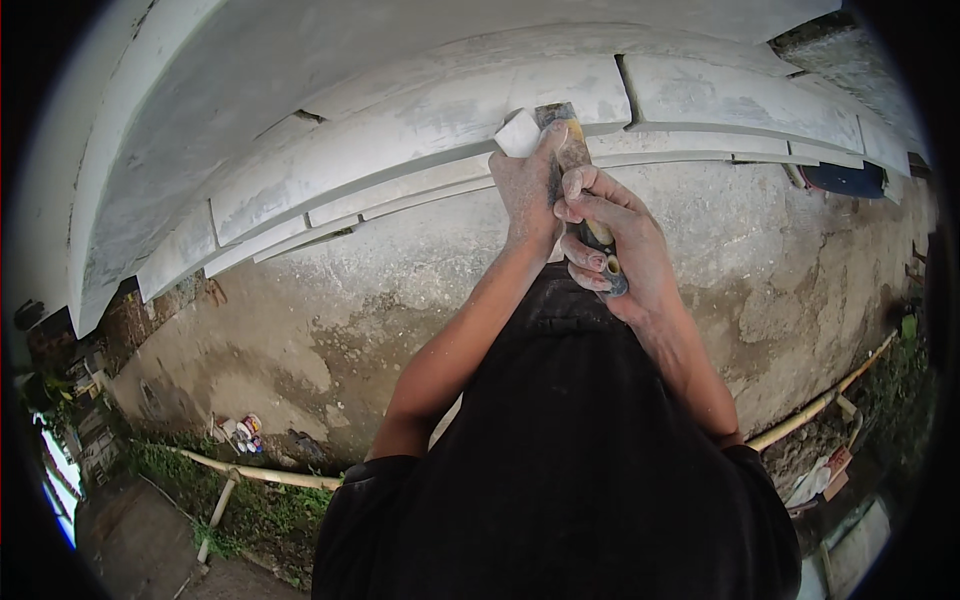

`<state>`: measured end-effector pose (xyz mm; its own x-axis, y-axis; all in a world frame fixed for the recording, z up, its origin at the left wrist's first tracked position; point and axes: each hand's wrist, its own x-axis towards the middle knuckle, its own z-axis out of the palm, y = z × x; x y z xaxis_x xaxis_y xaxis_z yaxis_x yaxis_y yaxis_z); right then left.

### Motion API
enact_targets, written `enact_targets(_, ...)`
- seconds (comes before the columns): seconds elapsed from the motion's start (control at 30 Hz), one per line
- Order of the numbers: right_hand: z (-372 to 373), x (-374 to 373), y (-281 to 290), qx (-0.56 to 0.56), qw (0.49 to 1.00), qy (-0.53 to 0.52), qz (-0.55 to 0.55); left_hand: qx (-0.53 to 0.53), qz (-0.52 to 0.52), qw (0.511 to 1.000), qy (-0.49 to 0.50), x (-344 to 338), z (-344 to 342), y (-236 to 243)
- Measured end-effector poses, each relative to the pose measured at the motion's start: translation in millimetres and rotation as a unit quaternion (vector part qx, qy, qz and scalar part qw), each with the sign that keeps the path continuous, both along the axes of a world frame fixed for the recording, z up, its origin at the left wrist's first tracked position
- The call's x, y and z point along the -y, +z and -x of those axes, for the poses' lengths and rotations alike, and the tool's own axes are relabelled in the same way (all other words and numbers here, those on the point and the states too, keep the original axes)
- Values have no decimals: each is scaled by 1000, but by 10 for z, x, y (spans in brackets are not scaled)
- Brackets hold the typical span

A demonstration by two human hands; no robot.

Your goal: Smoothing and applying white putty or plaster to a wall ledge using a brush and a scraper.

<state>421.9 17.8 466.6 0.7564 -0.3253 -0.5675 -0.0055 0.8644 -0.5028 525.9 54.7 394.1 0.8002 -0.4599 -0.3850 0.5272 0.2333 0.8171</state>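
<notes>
Both my hands are coated in pale dust and meet close together in front of the ledge. My right hand point(635, 235) is closed round the handle of a scraper point(572, 150), dirty, with yellow and black on it and a hole in its lower end. Beside it, my left hand point(525, 195) is closed, its thumb lying along the scraper's upper part. A smooth white piece point(517, 135) stands out above the left fingers; its kind I cannot make out. The left fingers are mostly hidden behind the hand.
Stepped white ledges point(400, 150) with dark gaps cross above and behind my hands. Below them rises a stained, rough grey wall point(350, 320). Bamboo poles point(270, 476) run along its foot, beside plants point(270, 520). Litter point(245, 433) lies at the left.
</notes>
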Motion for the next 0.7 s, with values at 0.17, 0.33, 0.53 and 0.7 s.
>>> enact_targets(0.17,301,23,55,-34,997,38,60,48,-2,993,-110,-76,163,26)
enact_targets(0.33,365,54,55,-64,992,52,98,61,-75,973,-212,-134,107,37)
enact_targets(0.53,399,177,-67,-53,997,27,52,-27,-24,985,-170,14,254,-39)
enact_targets(0.7,470,68,7,-84,987,52,127,68,16,984,-163,-36,310,-101)
